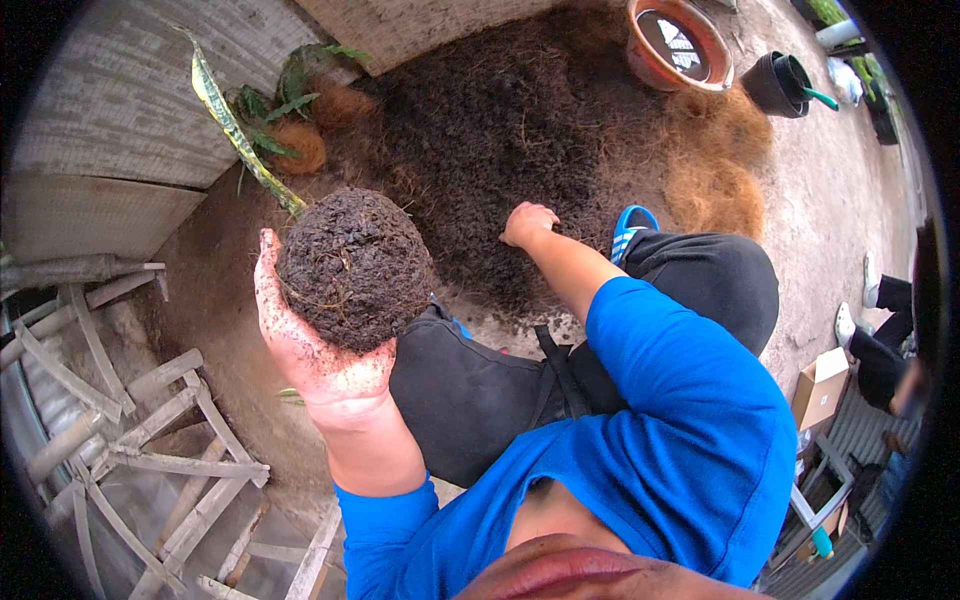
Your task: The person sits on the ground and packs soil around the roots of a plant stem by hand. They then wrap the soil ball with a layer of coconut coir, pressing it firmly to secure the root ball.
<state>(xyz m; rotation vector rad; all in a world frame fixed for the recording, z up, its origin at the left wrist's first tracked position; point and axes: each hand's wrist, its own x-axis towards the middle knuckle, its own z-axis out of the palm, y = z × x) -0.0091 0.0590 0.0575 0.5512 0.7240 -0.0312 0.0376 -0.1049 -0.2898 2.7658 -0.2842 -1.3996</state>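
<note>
A large round ball of dark, damp soil (355, 268) rests on my left hand (325, 355), which cups it from below and from the side. Soil is smeared over the palm and fingers. From the ball's upper left a long snake plant leaf (232, 120), green with yellow edges, leans outward. My right hand (528, 222) reaches down to the heap of loose dark soil (480, 140) in front of me. Its fingers bend downward at the heap's surface, and their tips are hidden, so their grip does not show.
Brown fibre (715, 185) lies right of the heap. Beyond it stand a clay-coloured basin (640, 45) of water and black pots (775, 85) with a green-handled tool. Potted ferns (290, 105) sit by the boards. Wooden frames (180, 465) lie at left; another person's legs (885, 340) show at right.
</note>
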